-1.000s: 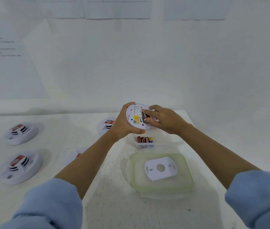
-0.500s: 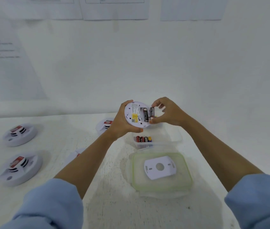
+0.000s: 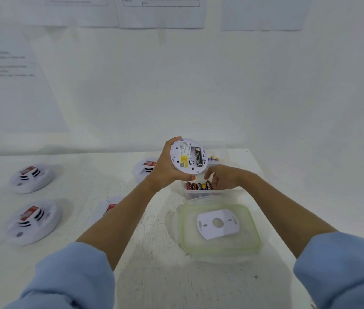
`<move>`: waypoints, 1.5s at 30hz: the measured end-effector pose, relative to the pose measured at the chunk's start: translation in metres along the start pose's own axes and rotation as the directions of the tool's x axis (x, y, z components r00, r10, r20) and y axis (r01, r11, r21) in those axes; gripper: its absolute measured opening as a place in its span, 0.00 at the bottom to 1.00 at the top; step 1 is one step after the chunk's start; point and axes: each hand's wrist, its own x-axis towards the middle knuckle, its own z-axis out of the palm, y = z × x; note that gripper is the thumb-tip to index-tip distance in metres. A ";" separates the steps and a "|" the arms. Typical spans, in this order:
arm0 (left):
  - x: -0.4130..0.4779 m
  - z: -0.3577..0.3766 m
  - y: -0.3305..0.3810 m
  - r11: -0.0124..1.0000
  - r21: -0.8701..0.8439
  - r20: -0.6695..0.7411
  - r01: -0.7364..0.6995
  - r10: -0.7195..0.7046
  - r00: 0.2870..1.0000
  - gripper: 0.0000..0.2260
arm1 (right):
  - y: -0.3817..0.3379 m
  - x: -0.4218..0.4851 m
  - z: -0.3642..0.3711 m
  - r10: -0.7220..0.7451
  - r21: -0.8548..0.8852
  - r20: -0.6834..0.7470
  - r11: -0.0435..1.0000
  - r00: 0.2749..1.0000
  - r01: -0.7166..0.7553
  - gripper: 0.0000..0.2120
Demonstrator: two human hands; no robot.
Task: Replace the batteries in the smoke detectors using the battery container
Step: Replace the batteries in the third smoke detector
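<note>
My left hand (image 3: 165, 172) holds a round white smoke detector (image 3: 184, 157) up with its back facing me. One black battery (image 3: 198, 156) sits in its open compartment, and the slot beside it is empty. Just below, my right hand (image 3: 223, 177) reaches into the clear battery container (image 3: 210, 194). Its fingers curl around a battery at the right end of a row of batteries (image 3: 196, 186). The fingers hide most of that battery.
The green-rimmed container lid (image 3: 252, 239) lies in front of me with a white mounting plate (image 3: 217, 223) on it. Other detectors lie on the white table at far left (image 3: 31, 177), near left (image 3: 34, 221), behind my left wrist (image 3: 145, 168) and under my left forearm (image 3: 109, 207).
My right hand pulled one battery out of the detector's compartment and dropped down into the battery container. My left hand kept the detector raised and tilted it slightly.
</note>
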 end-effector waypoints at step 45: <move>-0.004 0.003 0.013 0.999 0.031 -0.025 -0.018 0.019 1.000 0.46 | 0.000 -0.017 -0.008 0.180 0.334 -0.491 0.942 0.852 -0.007 0.09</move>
